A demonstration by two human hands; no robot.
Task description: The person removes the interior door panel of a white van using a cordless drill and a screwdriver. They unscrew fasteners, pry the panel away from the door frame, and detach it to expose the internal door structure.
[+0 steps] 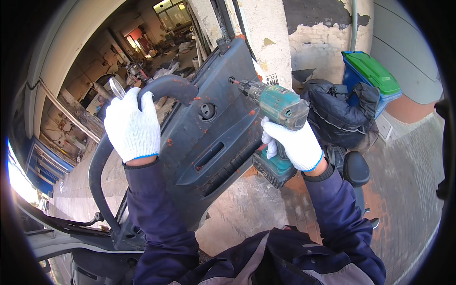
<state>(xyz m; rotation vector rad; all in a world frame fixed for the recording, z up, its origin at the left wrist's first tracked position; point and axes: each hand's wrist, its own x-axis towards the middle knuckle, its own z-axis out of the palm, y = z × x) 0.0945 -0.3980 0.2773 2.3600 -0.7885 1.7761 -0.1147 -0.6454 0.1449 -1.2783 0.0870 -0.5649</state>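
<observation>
My right hand (297, 145), in a white knit glove with a blue cuff edge, is closed around the grip of a teal and black cordless drill (282, 107). The drill points left, its tip at a small dark hole near the top of a dark grey vehicle door panel (228, 114). My left hand (133, 126), gloved alike, is wrapped over the curved black grab handle (173, 89) along the door's edge; its fingertips are partly hidden. A pale, shiny rounded piece (116, 89) shows just beyond those fingers. Orange-red specks mark the panel around a round knob (207, 111).
The door stands open before a cluttered workshop (147, 52). At right a blue bin with a green lid (373, 71) stands by the wall, with a parked scooter (356, 168) under a dark padded cover (332, 111) nearer me. Paving (403, 190) lies right.
</observation>
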